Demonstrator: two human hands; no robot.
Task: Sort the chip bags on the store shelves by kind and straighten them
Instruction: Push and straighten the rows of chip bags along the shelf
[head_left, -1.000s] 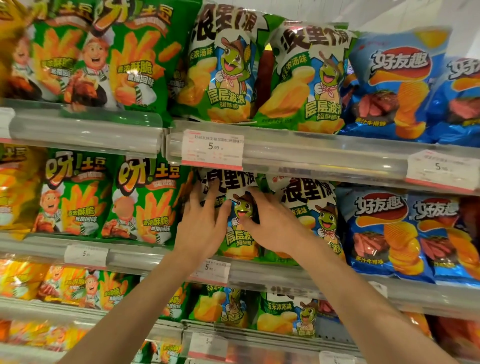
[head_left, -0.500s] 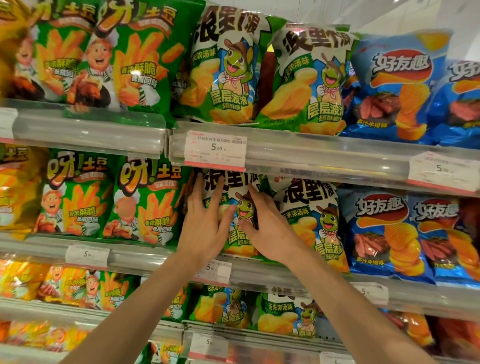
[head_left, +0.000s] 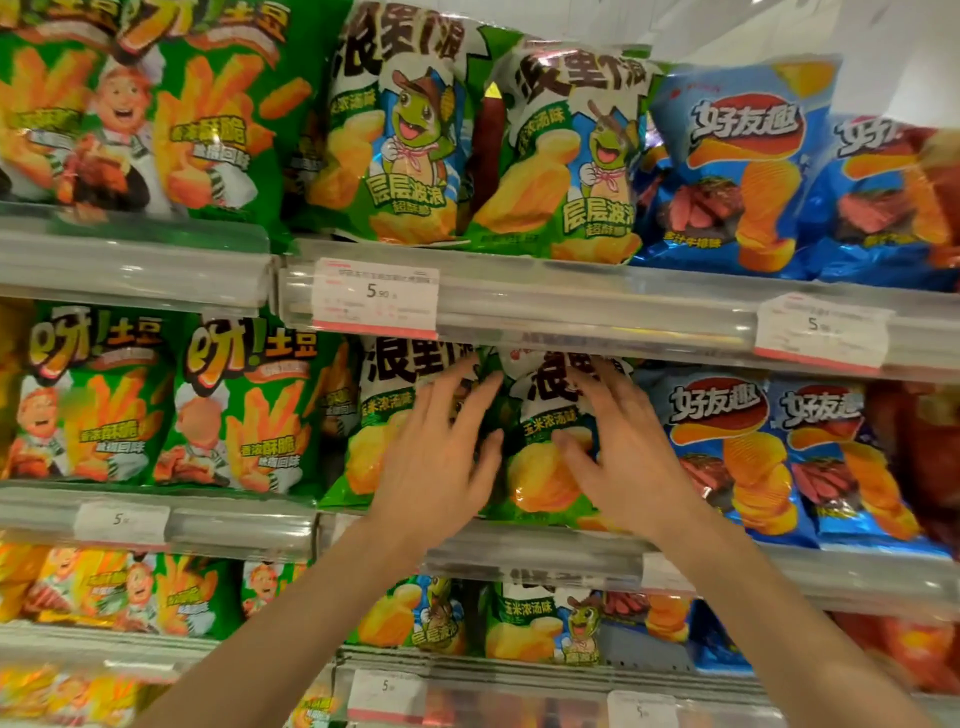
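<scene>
We have both hands up at the second shelf from the top, on the two green-and-white frog-mascot chip bags standing side by side there. Our left hand (head_left: 436, 457) lies with fingers spread and fairly straight on the left frog-mascot bag (head_left: 374, 415), its fingertips reaching the gap between the two bags. Our right hand (head_left: 618, 447) rests flat on the right frog-mascot bag (head_left: 540, 467), fingers splayed, thumb pointing inward. The hands sit apart from each other, neither one curled round a bag.

Left of these bags stand two green french-fry chip bags with a chef figure (head_left: 244, 405), and to the right stand blue ridged-chip bags (head_left: 727, 447). The clear plastic shelf rail (head_left: 571, 306) above carries a white price tag with a red edge (head_left: 375, 297). On the top shelf the same three kinds stand in the same order. Motion blur softens the hands.
</scene>
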